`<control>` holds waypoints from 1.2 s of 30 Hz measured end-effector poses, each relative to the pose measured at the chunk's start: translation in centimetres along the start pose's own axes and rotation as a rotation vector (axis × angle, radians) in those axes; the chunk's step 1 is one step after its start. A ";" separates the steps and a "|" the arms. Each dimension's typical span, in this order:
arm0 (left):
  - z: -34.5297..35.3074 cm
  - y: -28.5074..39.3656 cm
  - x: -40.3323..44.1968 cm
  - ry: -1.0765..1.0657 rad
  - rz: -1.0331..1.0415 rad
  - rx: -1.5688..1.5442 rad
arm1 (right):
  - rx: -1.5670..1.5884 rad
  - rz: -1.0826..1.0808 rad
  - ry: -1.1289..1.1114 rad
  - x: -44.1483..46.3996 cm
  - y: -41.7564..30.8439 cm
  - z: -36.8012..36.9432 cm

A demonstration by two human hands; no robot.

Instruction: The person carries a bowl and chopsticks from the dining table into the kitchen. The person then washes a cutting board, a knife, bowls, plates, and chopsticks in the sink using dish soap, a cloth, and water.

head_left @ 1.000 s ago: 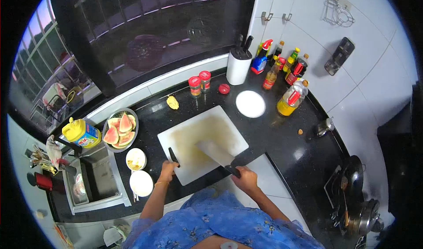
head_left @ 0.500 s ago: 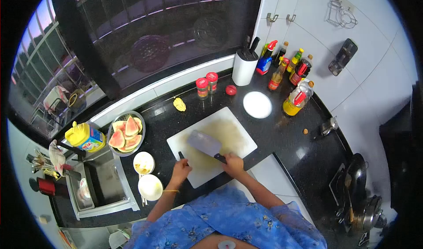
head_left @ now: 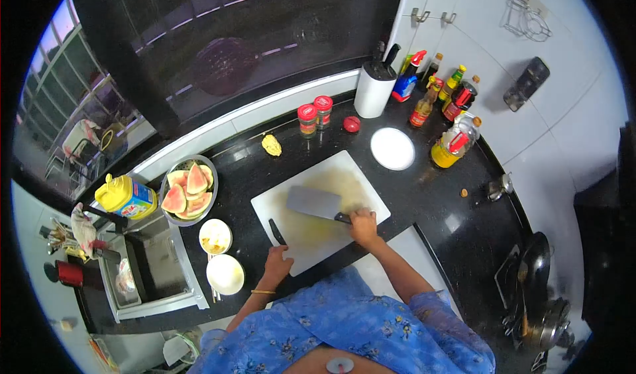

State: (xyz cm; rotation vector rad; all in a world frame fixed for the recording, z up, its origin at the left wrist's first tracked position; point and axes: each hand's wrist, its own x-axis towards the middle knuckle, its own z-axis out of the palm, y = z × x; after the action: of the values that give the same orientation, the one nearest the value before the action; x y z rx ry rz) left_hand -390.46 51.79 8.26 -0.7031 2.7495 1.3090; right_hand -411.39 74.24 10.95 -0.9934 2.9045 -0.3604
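Observation:
A cleaver (head_left: 315, 202) lies over the white cutting board (head_left: 301, 258), its broad blade pointing left. My right hand (head_left: 362, 227) is closed at its black handle, near the board's right edge. My left hand (head_left: 278, 263) grips the board's lower left edge, fingers bent, just below a dark elongated slot (head_left: 276, 231). The board's middle has a yellowish-brown stain. Left of the board are a white bowl with pale yellow pieces (head_left: 215, 237) and another white bowl (head_left: 226, 274).
A colander (head_left: 214, 205) of watermelon slices (head_left: 195, 180) stands left, beside the sink (head_left: 182, 268). Behind the board are a yellow lump (head_left: 271, 145), red-lidded jars (head_left: 307, 120) and a knife block (head_left: 375, 92). A white plate (head_left: 392, 149) and several bottles (head_left: 454, 142) sit to the right.
The cleaver has turned so its blade lies more level, and my right hand has moved right and up. My left hand has slid slightly down along the board's edge.

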 end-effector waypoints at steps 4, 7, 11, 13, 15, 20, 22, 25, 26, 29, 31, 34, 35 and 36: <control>-0.5 0.7 -0.2 0.045 -0.127 0.019 | 0.052 -0.106 0.066 0.6 1.6 -0.3; 0.0 0.9 -0.1 0.104 -0.202 0.028 | 0.192 -0.110 0.122 1.6 4.3 -0.4; 1.8 1.6 -0.2 0.221 -0.319 0.027 | 0.270 0.023 0.126 3.6 10.0 -0.4; 2.5 2.3 -0.6 0.286 -0.375 0.031 | 0.290 0.117 0.077 4.2 12.1 -0.5; 3.1 2.6 -0.8 0.345 -0.376 0.050 | 0.372 0.155 -0.033 4.3 13.6 -0.1; 5.2 2.8 -1.7 0.397 -0.512 0.047 | 0.449 0.124 -0.191 4.4 15.7 1.4; 5.9 2.6 -1.9 0.450 -0.526 0.044 | 0.432 0.083 -0.216 4.5 15.6 1.0; 6.3 2.7 -1.7 0.508 -0.522 0.047 | 0.435 0.101 -0.176 4.1 14.5 -0.6; 6.2 3.1 -1.6 0.515 -0.527 0.043 | 0.433 0.092 -0.179 4.0 14.4 -0.6; 5.6 4.2 -1.3 0.504 -0.595 -0.013 | 0.371 0.110 -0.218 3.6 14.5 -0.1; 5.3 4.3 -1.2 0.507 -0.633 -0.011 | 0.339 0.072 -0.259 3.2 14.4 0.2; 5.0 3.8 -1.4 0.493 -0.585 0.045 | 0.304 0.110 -0.266 2.1 13.6 0.0; 4.9 3.8 -1.5 0.494 -0.586 0.044 | 0.303 0.109 -0.266 1.9 13.6 0.1; 4.8 3.9 -1.5 0.495 -0.602 0.027 | 0.312 0.099 -0.265 1.8 13.7 0.2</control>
State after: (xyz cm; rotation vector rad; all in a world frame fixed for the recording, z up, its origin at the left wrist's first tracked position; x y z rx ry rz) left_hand -391.55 58.06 8.25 -1.8773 2.4992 1.0555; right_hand -420.97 83.60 7.62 -0.7791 2.5478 -0.6021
